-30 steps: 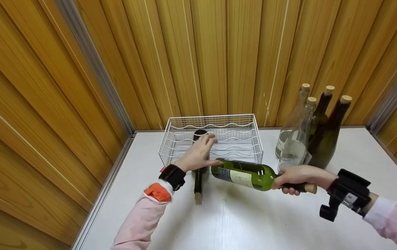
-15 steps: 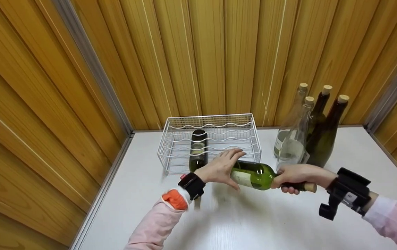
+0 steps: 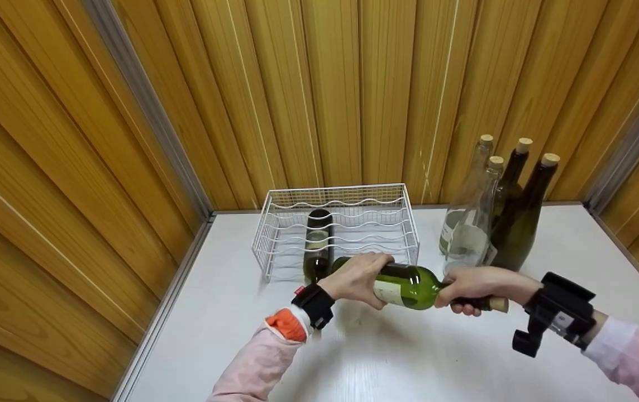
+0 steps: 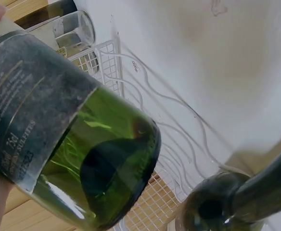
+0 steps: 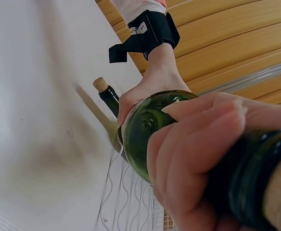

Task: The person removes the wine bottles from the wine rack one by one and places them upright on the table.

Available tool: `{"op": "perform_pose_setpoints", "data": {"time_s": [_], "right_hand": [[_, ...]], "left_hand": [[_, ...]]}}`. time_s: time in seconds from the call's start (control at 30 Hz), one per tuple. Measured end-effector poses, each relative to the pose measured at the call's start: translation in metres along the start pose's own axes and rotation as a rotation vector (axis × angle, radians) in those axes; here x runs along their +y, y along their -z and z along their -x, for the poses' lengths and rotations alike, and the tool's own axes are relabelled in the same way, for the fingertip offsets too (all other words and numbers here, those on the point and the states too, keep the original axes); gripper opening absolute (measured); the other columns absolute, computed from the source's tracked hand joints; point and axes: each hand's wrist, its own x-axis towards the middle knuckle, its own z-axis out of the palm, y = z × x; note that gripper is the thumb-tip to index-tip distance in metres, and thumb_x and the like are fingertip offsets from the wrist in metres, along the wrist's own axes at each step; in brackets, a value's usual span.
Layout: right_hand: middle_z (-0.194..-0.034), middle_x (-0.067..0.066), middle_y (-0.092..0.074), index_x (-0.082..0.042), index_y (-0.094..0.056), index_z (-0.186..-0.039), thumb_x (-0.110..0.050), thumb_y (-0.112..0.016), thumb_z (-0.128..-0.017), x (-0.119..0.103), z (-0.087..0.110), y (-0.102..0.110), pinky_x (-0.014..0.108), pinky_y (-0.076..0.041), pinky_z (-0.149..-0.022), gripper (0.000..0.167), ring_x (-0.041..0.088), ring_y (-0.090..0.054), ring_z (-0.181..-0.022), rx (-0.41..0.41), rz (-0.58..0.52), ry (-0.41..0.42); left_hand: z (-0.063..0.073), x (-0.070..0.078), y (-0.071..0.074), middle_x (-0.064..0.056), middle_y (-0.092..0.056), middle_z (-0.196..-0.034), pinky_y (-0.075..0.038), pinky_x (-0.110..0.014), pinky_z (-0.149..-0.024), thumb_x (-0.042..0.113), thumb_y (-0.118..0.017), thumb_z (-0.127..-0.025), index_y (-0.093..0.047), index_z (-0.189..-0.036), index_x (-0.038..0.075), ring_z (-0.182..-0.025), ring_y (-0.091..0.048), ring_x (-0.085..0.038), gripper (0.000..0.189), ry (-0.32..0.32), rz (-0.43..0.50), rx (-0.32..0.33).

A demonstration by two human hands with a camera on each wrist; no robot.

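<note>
A green wine bottle [image 3: 416, 290] with a cork is held sideways in front of the rack. My right hand [image 3: 478, 285] grips its neck, fingers wrapped round below the cork, as the right wrist view also shows. Over the body, my left hand [image 3: 357, 278] holds it with thumb on the near side and fingers over the top. In the left wrist view the bottle's base [image 4: 116, 178] and dark label [image 4: 32, 101] fill the left half. Behind it, a white wire rack [image 3: 372, 234] bears a dark bottle [image 3: 318, 240] lying in it, neck toward me and partly hidden by my left wrist.
To the right stand several corked bottles: clear ones [image 3: 470, 245] in front and dark green ones [image 3: 520, 234] beside them. All rest on a white table [image 3: 409, 357]. Wood-panelled walls [image 3: 319, 100] rise behind and on both sides, with a metal strip [image 3: 152, 117] in the left corner.
My left hand has moved right and nearer, from over the rack onto the bottle's body, and its fingers have closed round it. My right hand stays on the neck, almost unmoved.
</note>
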Motion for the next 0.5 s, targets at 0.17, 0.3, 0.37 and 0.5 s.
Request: {"op": "perform_pose_setpoints", "data": {"time_s": [0.17,0.3,0.37,0.5], "right_hand": [[-0.052,0.001,-0.046,-0.005,-0.052,-0.067,-0.018,-0.065,-0.079,0.001,-0.002,-0.001,0.017,-0.037,-0.038,0.022,0.006,-0.039,-0.04,-0.028,0.009,0.008],[-0.054,0.002,-0.047,-0.003,-0.055,-0.073,-0.023,-0.062,-0.082,0.003,-0.005,-0.002,0.019,-0.04,-0.04,0.024,0.007,-0.043,-0.041,-0.075,0.003,0.004],[-0.056,0.003,-0.05,-0.001,-0.056,-0.077,-0.027,-0.06,-0.085,0.004,-0.006,-0.001,0.02,-0.043,-0.041,0.028,0.009,-0.046,-0.042,-0.099,-0.005,0.004],[-0.06,0.008,-0.056,0.003,-0.057,-0.084,-0.034,-0.054,-0.089,0.008,-0.007,0.002,0.027,-0.049,-0.046,0.038,0.014,-0.055,-0.046,-0.167,-0.042,0.009]], "left_hand": [[0.004,0.003,-0.001,0.003,-0.052,-0.097,-0.038,-0.019,-0.08,0.042,-0.078,-0.053,-0.044,-0.114,0.008,-0.086,-0.048,-0.01,0.078,0.01,0.007,-0.025],[0.009,0.006,-0.004,0.004,-0.053,-0.098,-0.038,-0.019,-0.078,0.043,-0.079,-0.053,-0.044,-0.117,0.009,-0.084,-0.047,-0.009,0.08,0.041,0.017,-0.042],[0.011,0.007,-0.006,0.004,-0.053,-0.098,-0.038,-0.018,-0.078,0.043,-0.079,-0.053,-0.043,-0.117,0.01,-0.084,-0.046,-0.008,0.081,0.058,0.025,-0.043],[0.015,0.009,-0.01,0.004,-0.053,-0.1,-0.038,-0.019,-0.079,0.043,-0.08,-0.053,-0.043,-0.119,0.01,-0.086,-0.047,-0.007,0.083,0.077,0.044,-0.035]]}}
